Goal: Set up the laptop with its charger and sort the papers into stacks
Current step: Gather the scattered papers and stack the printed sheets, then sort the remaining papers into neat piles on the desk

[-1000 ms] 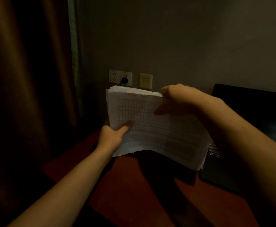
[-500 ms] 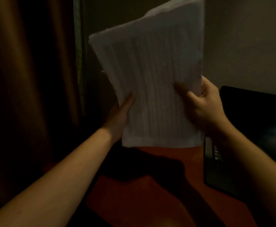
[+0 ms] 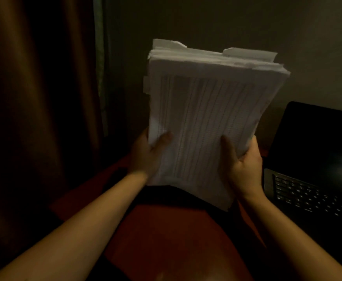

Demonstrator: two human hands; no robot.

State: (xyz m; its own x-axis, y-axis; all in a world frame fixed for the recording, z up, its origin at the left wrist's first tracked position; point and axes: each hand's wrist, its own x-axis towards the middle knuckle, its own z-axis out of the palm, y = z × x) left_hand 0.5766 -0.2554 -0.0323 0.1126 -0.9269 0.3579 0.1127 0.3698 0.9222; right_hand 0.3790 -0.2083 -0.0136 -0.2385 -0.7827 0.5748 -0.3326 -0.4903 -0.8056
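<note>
The left hand (image 3: pixel 145 157) and the right hand (image 3: pixel 245 167) both grip a thick stack of papers (image 3: pixel 206 118), one at each lower side edge. The left hand's thumb lies flat across the front sheet near the lower left edge, and its other fingers are wrapped behind the stack, out of sight. The right hand mirrors it, with its thumb pressed on the front sheet near the lower right edge and its fingers curled round the back.

The stack is held up in the air above the table (image 3: pixel 166 236), its top leaning away from the camera. Its lower edge appears to be off the reddish surface. The front sheet carries dense printed rows and columns (too blurred to read). The upper edge is uneven, with several sheets and folded corners sticking up past the others. A small tab of paper juts out at the left side.

To the right of the stack an open laptop (image 3: pixel 316 159) sits on the table. Its dark screen stands upright with a small bright reflection near the right edge of the view, and its keyboard faces the person. The right forearm passes just beside the laptop's left edge.

A brown curtain (image 3: pixel 34 98) hangs on the left, and a plain wall (image 3: pixel 227 19) stands behind the papers. The room is dim.
</note>
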